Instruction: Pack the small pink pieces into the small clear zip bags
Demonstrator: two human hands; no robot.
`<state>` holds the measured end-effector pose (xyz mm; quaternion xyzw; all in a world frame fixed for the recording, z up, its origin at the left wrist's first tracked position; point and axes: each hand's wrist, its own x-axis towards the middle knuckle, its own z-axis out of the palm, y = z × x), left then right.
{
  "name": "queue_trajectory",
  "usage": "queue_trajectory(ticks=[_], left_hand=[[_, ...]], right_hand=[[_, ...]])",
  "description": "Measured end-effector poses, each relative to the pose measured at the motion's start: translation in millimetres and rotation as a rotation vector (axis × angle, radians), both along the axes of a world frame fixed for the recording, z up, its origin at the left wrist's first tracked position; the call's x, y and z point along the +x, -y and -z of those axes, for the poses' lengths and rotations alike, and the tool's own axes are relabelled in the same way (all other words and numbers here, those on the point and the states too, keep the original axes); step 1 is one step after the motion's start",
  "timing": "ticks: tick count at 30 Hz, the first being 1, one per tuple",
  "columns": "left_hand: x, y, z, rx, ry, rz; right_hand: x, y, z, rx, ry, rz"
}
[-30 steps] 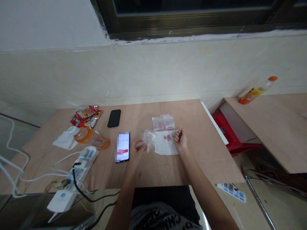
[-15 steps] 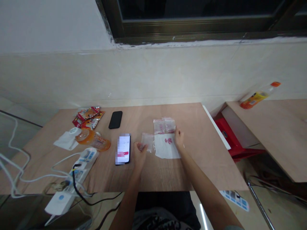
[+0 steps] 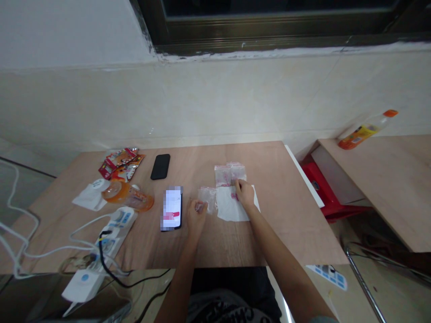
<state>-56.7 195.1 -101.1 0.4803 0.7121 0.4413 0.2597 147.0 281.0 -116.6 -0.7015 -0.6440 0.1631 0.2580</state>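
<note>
Two hands stand apart above the tabletop point(image 3: 286, 215), left hand point(image 3: 197, 220) against a clear plastic bag point(image 3: 208, 199), right hand point(image 3: 245, 194) on a white paper sheet point(image 3: 230, 207); an abrupt pull could drag the sheet and displace the adjacent small plastic bags point(image 3: 230, 175).

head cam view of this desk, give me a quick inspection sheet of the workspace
surface: light wooden table, no spills seen
job items: small clear plastic bag; white paper sheet with pink marks; two clear bags with pink contents behind the sheet
hands: left hand at the small bag's edge; right hand on the sheet
clutter: snack wrappers, black phone, lit phone, orange plastic container, tissue
cables: white power strip, black cable, white cables
surroundings: tiled wall, red stool, orange-capped bottle on a second table
co-workers: nothing seen
</note>
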Motion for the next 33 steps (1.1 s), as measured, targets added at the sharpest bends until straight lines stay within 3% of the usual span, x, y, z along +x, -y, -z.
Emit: queue_trajectory(ticks=[2,5,12,15,22,27,33], left_hand=[[2,-1,1.2,0.006,0.104,-0.011],[3,-1,2.0,0.002,0.096,-0.016],[2,9,-0.5,-0.046,-0.402,0.044],[4,10,-0.1,-0.019,-0.509,0.068],[14,-1,7.4,0.067,-0.510,0.284],[18,-9,8.4,0.065,-0.452,0.276],[23,-18,-1.5,0.093,-0.501,0.247]], right_hand=[[-3,1,-3.1,-0.039,0.077,-0.017],[-6,2,-6.5,-0.093,0.166,-0.049],[-11,3,-9.4,-0.126,0.291,-0.095],[-12,4,-10.0,-0.118,0.307,-0.097],[-12,5,-10.7,-0.104,0.311,-0.099],[-11,6,-10.8,-0.091,0.301,-0.104],[-11,6,-11.6,-0.094,0.279,-0.096]])
